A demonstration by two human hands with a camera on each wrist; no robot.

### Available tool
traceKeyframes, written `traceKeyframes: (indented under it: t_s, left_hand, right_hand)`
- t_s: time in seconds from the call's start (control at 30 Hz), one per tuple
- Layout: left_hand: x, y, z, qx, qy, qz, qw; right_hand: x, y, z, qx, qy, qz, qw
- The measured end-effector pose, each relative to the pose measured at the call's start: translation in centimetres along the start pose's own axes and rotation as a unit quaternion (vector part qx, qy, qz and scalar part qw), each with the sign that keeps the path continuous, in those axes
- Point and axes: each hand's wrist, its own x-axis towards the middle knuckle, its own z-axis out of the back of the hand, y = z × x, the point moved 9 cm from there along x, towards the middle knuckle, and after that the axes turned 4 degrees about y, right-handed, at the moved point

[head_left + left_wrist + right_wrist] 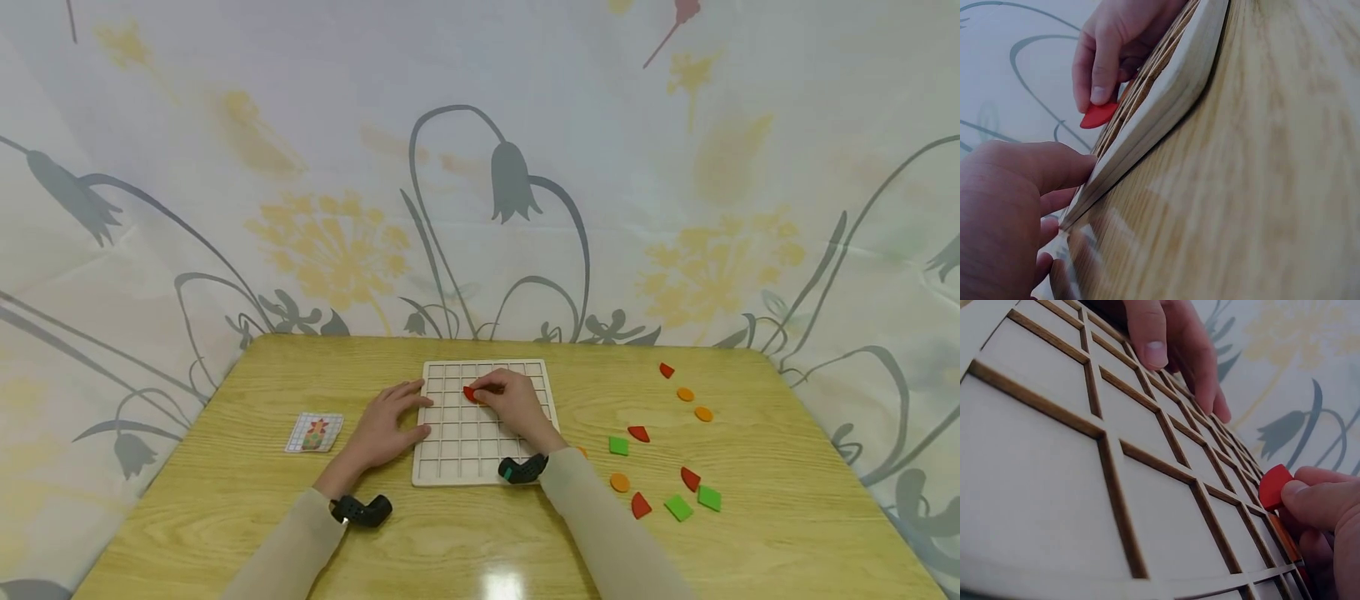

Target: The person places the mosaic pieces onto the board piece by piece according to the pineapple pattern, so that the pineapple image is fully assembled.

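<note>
A white wooden grid board (447, 452) lies on the table in front of the person. My right hand (516, 407) is over its upper middle and pinches a red wedge-shaped piece (1274, 486) with a curved edge between thumb and fingers. Just under that piece, an orange piece (1285, 537) shows in the grid, partly hidden by the fingers. At the board's left edge, my left hand (388, 423) touches the rim with thumb and loosely extended fingers, and holds no piece. In the left wrist view the red piece (1099, 115) is tilted above the board's surface.
Left of the board lies a pattern card (313, 433) with a flower in a pot on a grid. To the right are scattered loose red wedges (641, 505), orange discs (619, 482) and green squares (678, 507). A flower-printed cloth (480, 275) hangs behind the table.
</note>
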Motion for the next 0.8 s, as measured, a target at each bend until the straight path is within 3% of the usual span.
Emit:
traceKeyframes:
  t_s: [0.63, 0.8]
  left_hand:
    - [0.04, 0.16, -0.13, -0.004, 0.001, 0.009, 1.0]
    - [0.03, 0.06, 0.1, -0.001, -0.002, 0.001, 1.0]
  right_hand:
    - [0.11, 0.32, -0.36, -0.055, 0.008, 0.016, 0.9983]
    - [0.14, 0.07, -0.16, -0.014, 0.007, 0.005, 0.9999]
